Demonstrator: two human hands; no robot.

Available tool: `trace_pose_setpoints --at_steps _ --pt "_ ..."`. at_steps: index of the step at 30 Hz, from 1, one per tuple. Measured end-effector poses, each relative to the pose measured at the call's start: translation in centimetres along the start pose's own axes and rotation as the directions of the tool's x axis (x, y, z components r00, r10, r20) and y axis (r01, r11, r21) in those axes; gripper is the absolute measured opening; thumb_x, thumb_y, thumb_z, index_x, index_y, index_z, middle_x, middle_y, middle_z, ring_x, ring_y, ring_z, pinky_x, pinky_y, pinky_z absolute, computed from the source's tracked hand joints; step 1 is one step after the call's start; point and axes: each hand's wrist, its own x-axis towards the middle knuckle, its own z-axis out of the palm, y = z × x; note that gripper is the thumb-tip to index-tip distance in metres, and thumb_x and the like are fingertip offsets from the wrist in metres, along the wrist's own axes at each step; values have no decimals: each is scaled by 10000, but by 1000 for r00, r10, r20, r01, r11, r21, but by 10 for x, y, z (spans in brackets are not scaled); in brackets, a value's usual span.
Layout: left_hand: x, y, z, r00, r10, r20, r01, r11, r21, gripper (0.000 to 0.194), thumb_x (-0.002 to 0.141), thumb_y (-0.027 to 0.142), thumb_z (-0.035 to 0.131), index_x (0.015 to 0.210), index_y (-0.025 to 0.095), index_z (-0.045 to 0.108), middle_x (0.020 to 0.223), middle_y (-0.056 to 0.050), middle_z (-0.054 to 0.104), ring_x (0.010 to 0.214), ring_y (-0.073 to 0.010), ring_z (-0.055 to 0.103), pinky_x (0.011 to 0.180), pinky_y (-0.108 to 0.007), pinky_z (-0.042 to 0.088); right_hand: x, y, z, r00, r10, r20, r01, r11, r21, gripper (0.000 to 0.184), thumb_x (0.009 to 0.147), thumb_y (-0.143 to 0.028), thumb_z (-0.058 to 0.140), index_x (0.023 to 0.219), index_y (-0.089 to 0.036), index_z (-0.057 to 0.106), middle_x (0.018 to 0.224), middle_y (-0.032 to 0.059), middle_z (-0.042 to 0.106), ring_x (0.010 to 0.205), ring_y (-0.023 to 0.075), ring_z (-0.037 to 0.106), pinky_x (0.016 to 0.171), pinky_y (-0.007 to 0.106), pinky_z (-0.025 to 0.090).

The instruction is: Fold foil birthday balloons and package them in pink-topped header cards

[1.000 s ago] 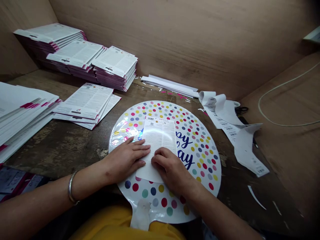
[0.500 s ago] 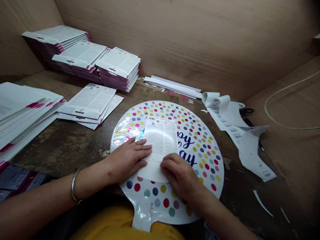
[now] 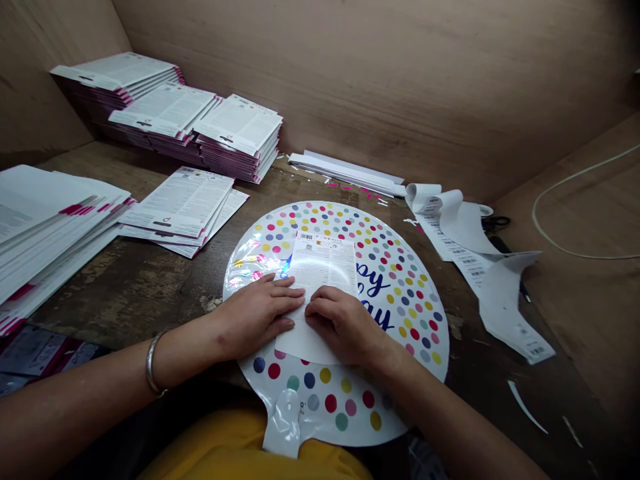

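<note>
Since half a second ago, the person's right hand (image 3: 347,327) has shifted from the lower right edge of the white rectangular printed card (image 3: 327,270) inward to its middle, just beside the left fingertips. Its fingers are curled down on the card; whether that grip pinches anything, I cannot tell. The left hand (image 3: 257,313), a silver metal bangle (image 3: 151,367) on its wrist, lies flat with its grip spread, fingertips on the card's left side. Beneath the card is a flat, round, white shiny balloon (image 3: 407,347) with multicoloured dots and blue lettering, resting on the dark brown wooden worktop (image 3: 165,287). White cards with magenta edges (image 3: 177,203) lie to the left; a curling white label strip (image 3: 465,223) lies to the right.
</note>
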Motion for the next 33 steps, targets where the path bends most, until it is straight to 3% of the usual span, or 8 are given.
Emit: trace_pose_setpoints --at_steps 10,15,18,21,25,27,29,33 --pt "0 1 0 1000 5 -2 -4 1000 20 382 896 298 507 1269 221 535 1358 -22 522 1319 -248 383 1099 -485 273 10 -11 2 997 9 70 0 993 -115 157 909 -150 404 906 -149 561 953 88 562 862 179 516 789 332 456" --pt "-2 -3 1 1000 3 -2 -3 1000 -1 400 907 319 492 1297 232 510 1363 -19 517 1327 -242 371 1099 -481 275 -23 0 -32 984 146 99 -168 950 265 123 928 -223 404 858 -196 502 863 32 548 777 150 518 711 288 466" --pt "-2 -4 2 1000 14 -8 -14 1000 -18 399 906 317 494 1297 244 511 1356 -21 524 1325 -241 375 1102 -477 269 -34 10 -41 951 310 -3 -299 921 250 157 919 -274 457 1049 -217 526 900 28 571 752 147 534 690 292 469" --pt "0 -5 3 999 27 -22 -27 1000 -10 401 909 329 488 1301 248 509 1362 -22 517 1321 -235 382 1107 -466 266 -21 3 -26 964 244 -104 -235 968 92 306 855 -211 558 1158 -232 529 1141 68 552 939 173 551 835 331 453" --pt "-1 -7 2 1000 23 -14 -23 1000 5 406 906 325 491 1305 249 504 1365 -15 516 1321 -228 384 1108 -458 277 -23 -14 -26 982 165 93 -179 968 174 148 869 -149 489 869 -203 627 999 44 625 882 151 587 796 286 466" --pt "-4 -9 0 1000 5 -9 -5 1000 4 411 905 323 489 1309 248 500 1364 -14 516 1326 -227 375 1107 -454 285 -53 -17 -46 919 259 297 -347 889 298 161 889 -217 483 839 -200 635 760 12 643 707 134 605 674 253 489" --pt "-6 -11 -2 1000 -11 -14 11 1000 -7 413 908 319 478 1315 246 495 1365 -18 515 1330 -224 369 1102 -445 299 -93 -15 -68 818 336 467 -516 789 334 192 865 -337 547 924 -199 667 785 40 681 698 160 640 636 259 516" --pt "-3 -10 -3 1000 -3 -30 2 1000 -18 397 910 293 464 1303 251 508 1359 -23 523 1330 -225 369 1100 -460 300 -128 -18 -71 770 637 35 -637 768 66 350 820 -412 591 1136 -261 608 1045 93 672 910 241 647 763 366 546"
